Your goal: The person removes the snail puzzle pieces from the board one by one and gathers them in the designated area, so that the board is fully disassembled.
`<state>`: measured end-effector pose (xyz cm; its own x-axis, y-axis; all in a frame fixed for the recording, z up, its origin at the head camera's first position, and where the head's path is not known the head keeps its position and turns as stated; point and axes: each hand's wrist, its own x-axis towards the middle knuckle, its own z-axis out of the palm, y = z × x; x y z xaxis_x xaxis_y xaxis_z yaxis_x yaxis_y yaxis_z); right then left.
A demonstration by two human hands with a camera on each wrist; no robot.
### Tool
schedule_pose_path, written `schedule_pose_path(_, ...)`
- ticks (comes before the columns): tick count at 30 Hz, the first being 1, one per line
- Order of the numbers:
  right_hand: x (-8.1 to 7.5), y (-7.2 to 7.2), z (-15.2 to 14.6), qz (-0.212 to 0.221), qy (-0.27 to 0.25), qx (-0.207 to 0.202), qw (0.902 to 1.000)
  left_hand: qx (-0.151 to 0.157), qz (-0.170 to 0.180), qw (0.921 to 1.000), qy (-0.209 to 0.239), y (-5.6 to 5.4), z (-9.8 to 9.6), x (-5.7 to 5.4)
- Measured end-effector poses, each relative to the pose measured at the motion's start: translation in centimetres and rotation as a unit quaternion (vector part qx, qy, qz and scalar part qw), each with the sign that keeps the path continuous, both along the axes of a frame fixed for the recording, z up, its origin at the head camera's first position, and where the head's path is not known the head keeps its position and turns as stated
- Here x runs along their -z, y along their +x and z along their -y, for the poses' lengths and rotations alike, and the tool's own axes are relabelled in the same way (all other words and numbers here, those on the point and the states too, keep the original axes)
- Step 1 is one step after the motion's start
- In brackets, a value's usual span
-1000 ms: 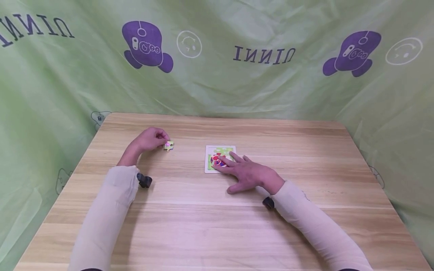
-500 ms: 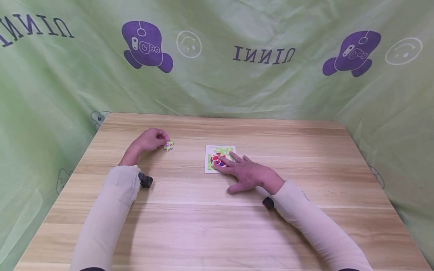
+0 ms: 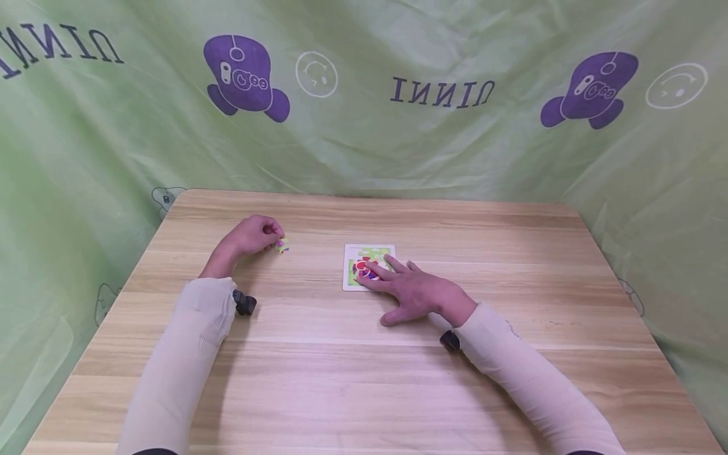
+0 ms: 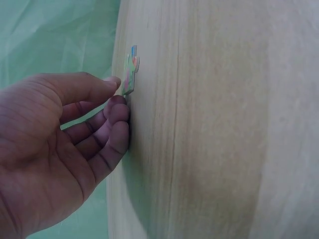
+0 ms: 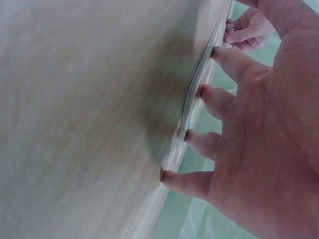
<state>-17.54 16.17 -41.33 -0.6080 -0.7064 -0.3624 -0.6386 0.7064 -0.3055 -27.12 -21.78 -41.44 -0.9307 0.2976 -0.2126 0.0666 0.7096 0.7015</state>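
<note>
Puzzle piece [image 3: 283,246] — pinched in curled left grip [image 3: 250,234]

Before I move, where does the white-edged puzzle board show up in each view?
Head: the puzzle board lies near the centre, slightly below it, partly covered by the right hand.
Left wrist: not in this picture.
Right wrist: seen edge-on, a slanting strip in the upper middle, left of that hand's palm.
Shared landmark: the left hand, visible in all three, at top right in the right wrist view.
</note>
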Motion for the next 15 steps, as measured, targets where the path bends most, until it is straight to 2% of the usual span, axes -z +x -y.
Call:
schedule_pose_path(11,-0.03,-0.02,0.04,0.000,0.000,-0.002,1.0000,0.000,-0.004,1.0000,-0.008,-0.21,-0.05,0.17)
schedule_pose_path(15,-0.07,-0.04,0.02,0.002,0.001,-0.004,1.0000,0.012,-0.037,0.9984,-0.040,-0.08,-0.44,0.03)
